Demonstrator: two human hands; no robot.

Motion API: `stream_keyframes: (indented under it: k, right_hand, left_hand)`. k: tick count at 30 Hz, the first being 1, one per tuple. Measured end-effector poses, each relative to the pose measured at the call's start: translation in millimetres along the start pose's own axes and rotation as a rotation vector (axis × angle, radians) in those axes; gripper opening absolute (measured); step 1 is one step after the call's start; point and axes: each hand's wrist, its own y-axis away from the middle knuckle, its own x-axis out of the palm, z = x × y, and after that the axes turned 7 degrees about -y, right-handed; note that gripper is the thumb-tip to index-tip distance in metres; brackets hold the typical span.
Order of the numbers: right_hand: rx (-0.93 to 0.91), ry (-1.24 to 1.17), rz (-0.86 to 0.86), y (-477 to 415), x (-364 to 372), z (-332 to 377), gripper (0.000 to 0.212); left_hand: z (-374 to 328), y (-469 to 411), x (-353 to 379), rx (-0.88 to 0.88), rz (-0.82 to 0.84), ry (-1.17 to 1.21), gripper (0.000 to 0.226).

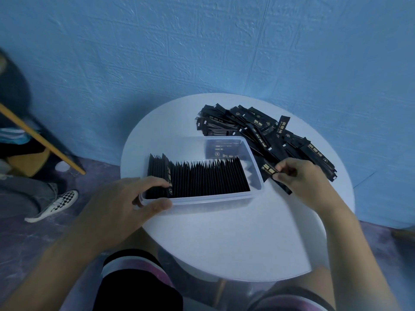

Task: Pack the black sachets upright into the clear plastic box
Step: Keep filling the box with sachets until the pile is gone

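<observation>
A clear plastic box (215,199) sits on the round white table (235,239), nearly filled with a row of black sachets standing upright (202,178). My left hand (125,200) grips the box's near left corner, thumb on the front rim and fingers over the leftmost sachets. A loose pile of black sachets (265,133) lies behind and to the right of the box. My right hand (301,178) pinches one black sachet (269,170) at the pile's near edge, just right of the box.
A blue textured wall stands behind the table. At the left, another person's leg and checkered shoe (54,205) rest on the floor beside a wooden-edged piece of furniture (42,140). My knees are under the table's near edge.
</observation>
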Motion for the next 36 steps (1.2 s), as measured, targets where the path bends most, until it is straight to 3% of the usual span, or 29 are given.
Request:
stream_keyframes:
  k: [8, 19, 22, 26, 29, 32, 36]
  right_hand:
    - [-0.053, 0.119, 0.039, -19, 4, 11, 0.009]
    - [-0.014, 0.065, 0.121, -31, 10, 3, 0.013]
    - [-0.041, -0.009, 0.054, -30, 3, 7, 0.012]
    - [-0.107, -0.192, -0.161, -21, -14, 35, 0.013]
    - [-0.198, -0.268, -0.188, -9, -17, 75, 0.017]
    - [-0.235, -0.356, -0.045, 0, -1, 111, 0.021]
    - [-0.2, -0.209, 0.231, 6, 58, 135, 0.02]
  left_hand:
    - [-1, -1, 5, 0.0, -0.016, 0.014, 0.065]
    - [3, 0, 8, -0.024, 0.02, 0.059, 0.064]
    - [2, 1, 7, -0.02, 0.006, 0.063, 0.061]
    - [-1, 1, 7, -0.011, -0.018, 0.063, 0.058]
    - [-3, 3, 8, -0.005, -0.03, 0.073, 0.056]
    - [-4, 3, 9, -0.007, -0.03, 0.076, 0.062]
    - [-5, 3, 9, -0.003, -0.045, 0.051, 0.065]
